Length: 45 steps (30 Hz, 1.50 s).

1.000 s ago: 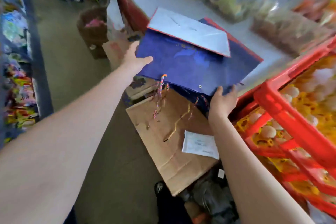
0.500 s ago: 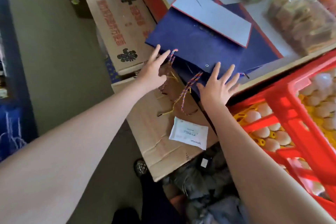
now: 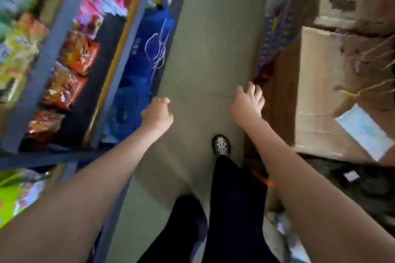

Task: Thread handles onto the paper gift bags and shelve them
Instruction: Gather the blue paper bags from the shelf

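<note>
Bare floor aisle runs between shelving and cardboard boxes.

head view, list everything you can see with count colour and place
shelf: one, grey-blue frame, left side
snack packs: several, red and orange, on the shelf; blurred
blue bags: a stack, count unclear, dark blue with pale cords, shelf's bottom level
floor: grey-green, down the middle
cardboard boxes: at least two, brown, right side
white packet: one, on the nearer box
cords: a few, thin, on the nearer box near the right edge
shoe: one, dark patterned, on the floor
left hand: empty, fingers loosely curled, near the shelf
right hand: empty, fingers spread, near the boxes
</note>
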### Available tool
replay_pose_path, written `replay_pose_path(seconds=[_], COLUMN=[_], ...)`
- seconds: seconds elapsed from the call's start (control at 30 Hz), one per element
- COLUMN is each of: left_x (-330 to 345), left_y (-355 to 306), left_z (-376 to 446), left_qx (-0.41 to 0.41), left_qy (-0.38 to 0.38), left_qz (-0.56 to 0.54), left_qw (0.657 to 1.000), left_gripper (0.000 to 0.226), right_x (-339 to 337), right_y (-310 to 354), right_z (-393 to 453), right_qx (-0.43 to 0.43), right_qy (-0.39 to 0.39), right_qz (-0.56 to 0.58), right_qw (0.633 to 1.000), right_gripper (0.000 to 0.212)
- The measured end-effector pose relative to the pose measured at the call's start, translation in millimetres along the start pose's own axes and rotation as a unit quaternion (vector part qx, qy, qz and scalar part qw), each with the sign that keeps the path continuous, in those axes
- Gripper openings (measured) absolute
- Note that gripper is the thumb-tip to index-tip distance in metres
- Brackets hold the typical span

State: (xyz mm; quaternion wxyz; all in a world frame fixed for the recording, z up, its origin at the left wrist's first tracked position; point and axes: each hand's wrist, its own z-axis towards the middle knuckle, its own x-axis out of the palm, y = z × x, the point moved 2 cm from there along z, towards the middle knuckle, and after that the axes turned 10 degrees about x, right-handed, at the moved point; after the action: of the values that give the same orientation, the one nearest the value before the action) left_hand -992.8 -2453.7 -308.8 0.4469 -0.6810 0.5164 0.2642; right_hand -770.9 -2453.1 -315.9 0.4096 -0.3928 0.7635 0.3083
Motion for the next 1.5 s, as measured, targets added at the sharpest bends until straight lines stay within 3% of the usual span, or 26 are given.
replay_pose_path(seconds=[0.13,0.23,0.57,0.7,0.83,0.93,1.07,1.3,1.5], left_x=[33.3,46.2,173.5,225.5,261.9,282.6,297.4,262.5,243.7], left_y=[102.4,149.5,287.6,326.1,366.4,392.9,403.1,406.8,406.8], left_z=[-42.9,-46.8,50.1,92.8,130.5,153.0,158.3,140.8,138.1], left_qx=[-0.089,-0.115,-0.186,-0.208,-0.242,-0.228,-0.154,-0.113,-0.132], left_qy=[0.025,0.018,-0.054,-0.110,-0.111,-0.127,-0.188,-0.163,-0.224], left_qz=[0.000,-0.001,-0.055,-0.051,0.004,0.001,-0.073,-0.162,-0.207], left_qw=[0.996,0.993,0.979,0.971,0.964,0.965,0.967,0.967,0.943], left_gripper=[0.040,0.040,0.040,0.049,0.062,0.075,0.068,0.049,0.043], right_x=[83.1,136.0,336.5,390.9,432.4,460.1,481.9,460.3,444.6], right_y=[50.1,82.3,170.6,194.8,227.6,249.6,251.6,257.9,268.4], right_z=[-24.4,-28.0,78.2,121.5,150.9,173.6,189.2,187.4,182.5], right_qx=[-0.039,-0.075,-0.186,-0.306,-0.449,-0.482,-0.505,-0.530,-0.492], right_qy=[0.122,0.157,0.186,0.170,0.120,0.072,0.029,0.013,-0.024], right_qz=[-0.030,-0.039,0.004,0.031,-0.006,-0.025,-0.051,0.018,0.141], right_qw=[0.991,0.984,0.965,0.936,0.886,0.873,0.861,0.847,0.859], right_gripper=[0.054,0.056,0.062,0.070,0.074,0.071,0.063,0.046,0.023])
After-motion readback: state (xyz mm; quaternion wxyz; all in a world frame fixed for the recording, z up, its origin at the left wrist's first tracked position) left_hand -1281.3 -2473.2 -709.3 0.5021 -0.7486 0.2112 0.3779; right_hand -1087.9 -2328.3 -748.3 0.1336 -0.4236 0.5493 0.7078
